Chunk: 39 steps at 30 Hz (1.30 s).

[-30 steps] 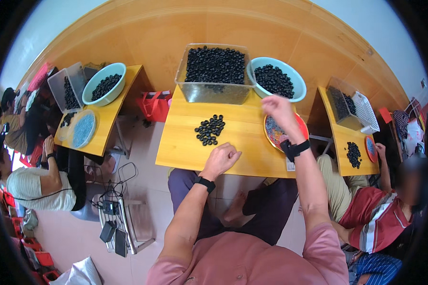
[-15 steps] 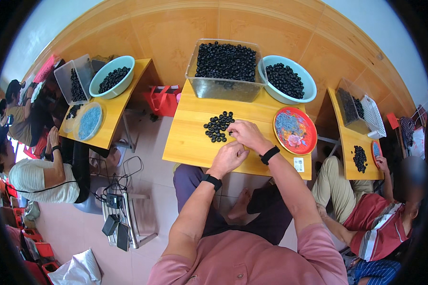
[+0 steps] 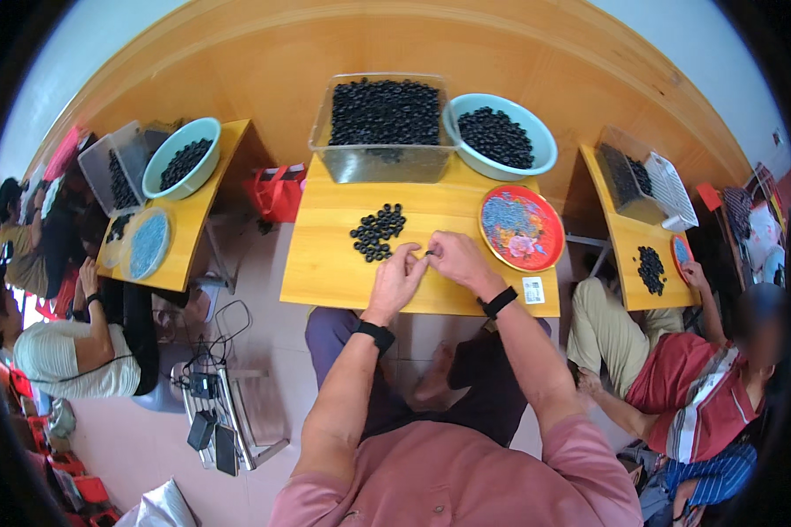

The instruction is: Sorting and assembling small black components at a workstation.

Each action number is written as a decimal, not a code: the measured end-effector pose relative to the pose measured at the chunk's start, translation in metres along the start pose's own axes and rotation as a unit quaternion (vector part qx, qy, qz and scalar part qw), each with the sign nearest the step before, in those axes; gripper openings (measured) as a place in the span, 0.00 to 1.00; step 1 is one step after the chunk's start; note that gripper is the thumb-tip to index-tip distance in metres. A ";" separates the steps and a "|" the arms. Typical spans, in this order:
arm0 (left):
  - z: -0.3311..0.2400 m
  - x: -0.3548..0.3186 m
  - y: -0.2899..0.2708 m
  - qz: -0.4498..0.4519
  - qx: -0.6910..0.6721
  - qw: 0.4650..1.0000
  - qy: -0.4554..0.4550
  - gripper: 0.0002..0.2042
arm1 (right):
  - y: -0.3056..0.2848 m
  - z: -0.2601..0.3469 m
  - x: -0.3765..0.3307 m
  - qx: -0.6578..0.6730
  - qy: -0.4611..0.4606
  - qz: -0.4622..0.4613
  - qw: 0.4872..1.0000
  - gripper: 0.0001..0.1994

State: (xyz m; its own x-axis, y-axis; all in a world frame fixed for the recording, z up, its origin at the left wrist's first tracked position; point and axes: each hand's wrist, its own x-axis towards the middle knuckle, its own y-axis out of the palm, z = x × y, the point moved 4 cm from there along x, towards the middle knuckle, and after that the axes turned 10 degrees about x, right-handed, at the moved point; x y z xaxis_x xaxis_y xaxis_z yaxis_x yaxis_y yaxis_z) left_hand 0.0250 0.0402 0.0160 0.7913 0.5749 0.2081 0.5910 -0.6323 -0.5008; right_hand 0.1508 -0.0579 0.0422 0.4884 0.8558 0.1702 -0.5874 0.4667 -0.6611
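Note:
My two hands meet over the yellow table (image 3: 321,272), close to its front edge. A small black ring-shaped piece (image 3: 430,254) shows at the fingertips of my right hand (image 3: 460,262), which are pinched on it. The fingers of my left hand (image 3: 399,279) are closed right beside it; whatever they hold, if anything, is too small to make out. Just beyond my left hand lies a loose pile of black rings (image 3: 378,233). To the right of my right hand sits a red flowered plate (image 3: 549,250) bearing many tiny blue-grey pieces (image 3: 511,217).
At the table's back stand a clear bin (image 3: 382,165) and a pale blue basin (image 3: 545,154), both holding black rings. A white label card (image 3: 533,290) lies below the plate. People sit at side tables left and right. A metal stool (image 3: 237,413) with cables stands left.
My right hand has drawn away from the pile of rings, and a black ring now shows at its fingertips. My left hand has turned its fingers up toward it. The whole view has shifted slightly.

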 end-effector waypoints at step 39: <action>0.016 -0.002 0.001 0.069 -0.058 0.996 -0.019 0.08 | -0.102 -0.072 -0.034 -0.155 0.155 -0.140 0.966 0.07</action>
State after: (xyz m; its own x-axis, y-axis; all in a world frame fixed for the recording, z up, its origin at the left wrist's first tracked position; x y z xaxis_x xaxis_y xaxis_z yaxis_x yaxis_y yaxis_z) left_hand 0.0218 0.0468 0.0017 0.8615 0.4954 0.1113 0.4923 -0.7611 -0.4224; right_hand 0.2402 -0.1508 0.0510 0.7980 0.5753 0.1796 -0.2064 0.5408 -0.8154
